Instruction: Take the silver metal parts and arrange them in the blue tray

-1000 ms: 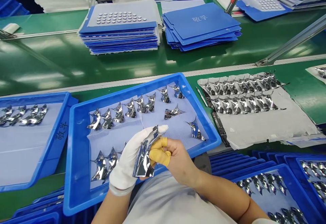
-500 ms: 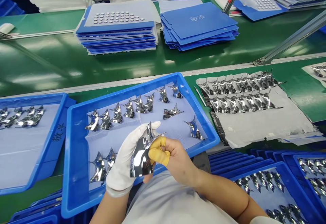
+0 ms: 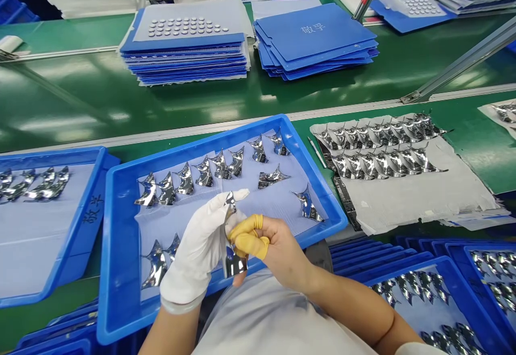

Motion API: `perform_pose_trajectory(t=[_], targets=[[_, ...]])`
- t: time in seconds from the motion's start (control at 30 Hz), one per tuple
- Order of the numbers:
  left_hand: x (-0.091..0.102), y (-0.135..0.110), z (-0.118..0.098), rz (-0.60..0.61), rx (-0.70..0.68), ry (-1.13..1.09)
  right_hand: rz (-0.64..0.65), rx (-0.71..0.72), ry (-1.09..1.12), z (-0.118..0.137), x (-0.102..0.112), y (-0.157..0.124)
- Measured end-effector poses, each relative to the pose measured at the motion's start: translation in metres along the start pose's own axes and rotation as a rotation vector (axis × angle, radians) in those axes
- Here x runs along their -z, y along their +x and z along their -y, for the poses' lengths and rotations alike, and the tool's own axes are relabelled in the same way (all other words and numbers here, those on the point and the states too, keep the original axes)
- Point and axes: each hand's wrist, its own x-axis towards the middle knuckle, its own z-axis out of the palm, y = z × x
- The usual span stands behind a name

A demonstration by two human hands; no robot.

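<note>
My left hand (image 3: 195, 253), in a white glove, is closed around a shiny curved chrome part (image 3: 234, 261) with pointed corners, held upright over the near side of a blue tray (image 3: 298, 140). My right hand (image 3: 276, 250) wears yellow finger cots on thumb and forefinger; these fingertips are pinched against the part's right side. What lies under the fingertips is hidden. Beyond the hands, similar chrome parts (image 3: 185, 179) stand in a row on the tray's pale liner. One chrome part (image 3: 308, 204) stands at the tray's right, and another pair is left of my gloved hand.
To the right, two rows of chrome parts (image 3: 374, 164) lie on white paper (image 3: 427, 199) beside a thin pen-like tool (image 3: 317, 152). Another blue tray (image 3: 60, 269) adjoins on the left. Stacked blue sheets (image 3: 314, 37) and a slanted metal bar (image 3: 463, 59) are farther back. Co-workers' arms show behind.
The chrome part has turned in my left hand, from its broad face to a narrower side view. My left hand has shifted slightly left; the right hand has barely moved.
</note>
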Motion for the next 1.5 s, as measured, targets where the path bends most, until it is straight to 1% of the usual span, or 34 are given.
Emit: perform_pose_trajectory(t=[0.07,0.1,0.27,0.47,0.67,0.8,0.87,1.0,1.2,1.33,1.5], targets=[[-0.002,0.001,-0.004,0.058,0.001,-0.026,0.014,-0.01,-0.006,0.0,0.001,-0.001],[-0.002,0.0,-0.006,0.061,-0.009,-0.024,0.027,-0.023,-0.006,0.0,0.001,-0.002],[0.004,-0.001,-0.009,-0.045,-0.069,0.03,0.1,-0.107,0.049,0.001,0.004,-0.003],[0.004,0.0,-0.009,-0.074,-0.103,0.076,0.091,-0.136,0.091,0.0,0.004,-0.001],[0.005,-0.001,-0.006,-0.128,-0.111,0.087,0.06,-0.164,0.072,0.0,0.005,0.0],[0.006,-0.002,-0.007,-0.166,-0.114,0.161,0.054,-0.163,0.082,-0.005,0.007,0.002],[0.006,-0.003,-0.007,-0.141,-0.122,0.159,0.062,-0.166,0.108,-0.008,0.008,0.003],[0.006,-0.002,-0.005,-0.057,-0.097,0.081,0.084,-0.153,0.17,-0.012,0.009,0.003],[0.006,0.001,-0.003,-0.057,-0.12,0.022,0.117,-0.151,0.173,-0.011,0.008,0.001],[0.005,0.001,-0.003,-0.075,-0.104,-0.004,0.111,-0.156,0.165,-0.011,0.008,0.002],[0.005,0.001,-0.002,-0.064,-0.075,-0.005,0.091,-0.141,0.142,-0.008,0.008,0.002]])
